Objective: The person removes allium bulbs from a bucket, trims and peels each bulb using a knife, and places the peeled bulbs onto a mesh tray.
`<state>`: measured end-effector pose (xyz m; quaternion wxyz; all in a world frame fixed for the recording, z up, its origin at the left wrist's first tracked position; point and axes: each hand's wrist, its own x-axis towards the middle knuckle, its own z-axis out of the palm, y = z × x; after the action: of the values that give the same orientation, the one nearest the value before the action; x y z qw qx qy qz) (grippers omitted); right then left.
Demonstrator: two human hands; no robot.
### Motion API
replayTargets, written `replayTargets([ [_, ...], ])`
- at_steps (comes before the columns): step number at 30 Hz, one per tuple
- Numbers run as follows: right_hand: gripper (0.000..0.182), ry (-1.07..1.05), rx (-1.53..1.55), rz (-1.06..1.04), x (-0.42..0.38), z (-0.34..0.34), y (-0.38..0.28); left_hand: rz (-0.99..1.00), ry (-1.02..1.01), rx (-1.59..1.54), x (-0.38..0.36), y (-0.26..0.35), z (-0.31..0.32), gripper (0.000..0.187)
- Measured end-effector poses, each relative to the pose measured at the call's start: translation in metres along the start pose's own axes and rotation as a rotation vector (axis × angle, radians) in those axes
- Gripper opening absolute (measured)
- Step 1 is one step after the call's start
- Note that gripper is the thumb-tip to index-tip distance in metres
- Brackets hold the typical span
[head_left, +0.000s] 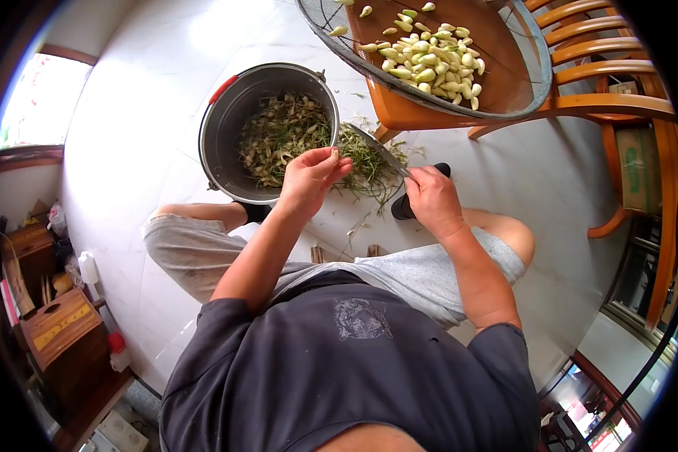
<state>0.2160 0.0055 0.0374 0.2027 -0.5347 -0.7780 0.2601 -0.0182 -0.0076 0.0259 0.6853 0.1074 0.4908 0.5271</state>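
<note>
My left hand (310, 178) is over the right rim of a metal bucket (220, 162), its fingertips pinched together. Whatever is between them is too small to make out. My right hand (434, 199) grips a knife (384, 152) by its handle, the blade slanting up and left towards the bucket's edge. Inside the bucket lies a heap of untrimmed small bulbs (282, 135) with brownish skins and green stalks. Green and pale trimmings (371, 161) are piled on the floor beside the bucket, below the blade.
A round mesh sieve (536, 75) holding many trimmed whitish bulbs (437, 64) rests on a wooden chair (395, 109) at the upper right. A cardboard box (639, 169) stands farther right. Wooden boxes (62, 324) are at the left. Pale tiles (151, 113) cover the floor.
</note>
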Motion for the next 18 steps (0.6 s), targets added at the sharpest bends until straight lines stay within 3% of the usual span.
replayTargets([
  [4, 0.015, -0.005, 0.063, -0.002, 0.0, 0.0, -0.003, -0.029, -0.116, -0.034, 0.009, -0.007, -0.012, 0.013],
  [7, 0.014, 0.005, 0.096, 0.024, 0.0, -0.003, -0.008, 0.025, -0.029, 0.143, 0.015, -0.011, -0.018, 0.015],
  [18, 0.015, 0.064, 0.221, -0.017, 0.0, -0.009, -0.013, -0.083, -0.09, -0.157, 0.011, 0.0, -0.014, 0.016],
])
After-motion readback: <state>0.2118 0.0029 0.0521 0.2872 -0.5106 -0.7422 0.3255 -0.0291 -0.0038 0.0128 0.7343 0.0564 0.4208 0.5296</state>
